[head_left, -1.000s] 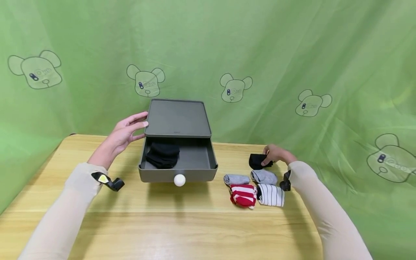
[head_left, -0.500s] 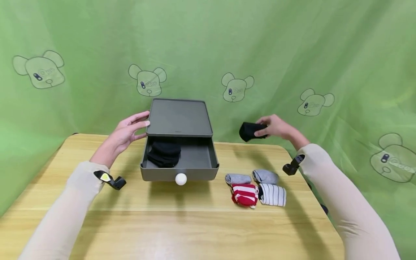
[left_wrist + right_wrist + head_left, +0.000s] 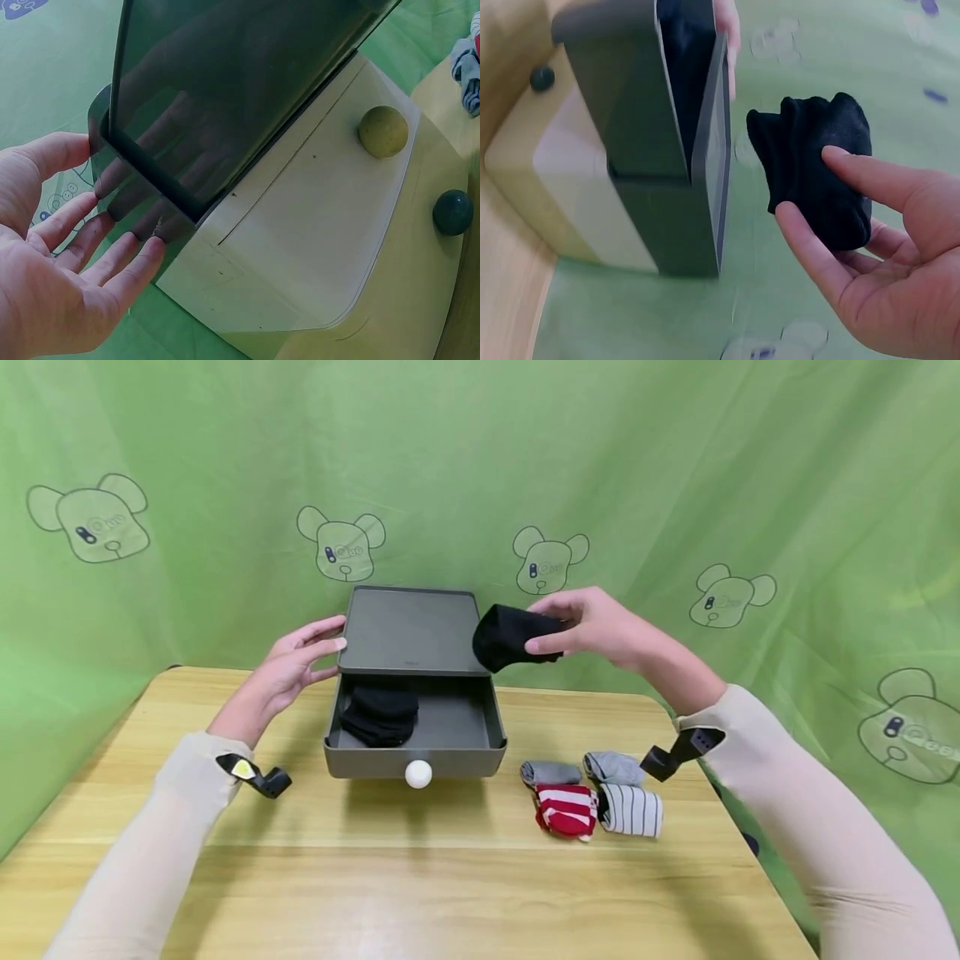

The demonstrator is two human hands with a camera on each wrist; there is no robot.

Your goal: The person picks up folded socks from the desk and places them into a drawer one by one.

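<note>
My right hand pinches a folded black sock between thumb and fingers, in the air at the right side of a small drawer chest. The right wrist view shows the folded black sock close up. My left hand touches the chest's left side with outstretched fingers. The chest's grey top drawer with a white knob is pulled out. Inside it, at the left, lies a black sock bundle; its right part shows bare floor.
On the table right of the chest lie two grey folded socks, a red-and-white striped one and a white one with dark stripes. Lower white and yellow drawers show below the grey one. A green curtain hangs behind.
My right hand has lifted the black sock from behind the grey socks and carried it left to the chest. My left hand has stayed at the chest's side.
</note>
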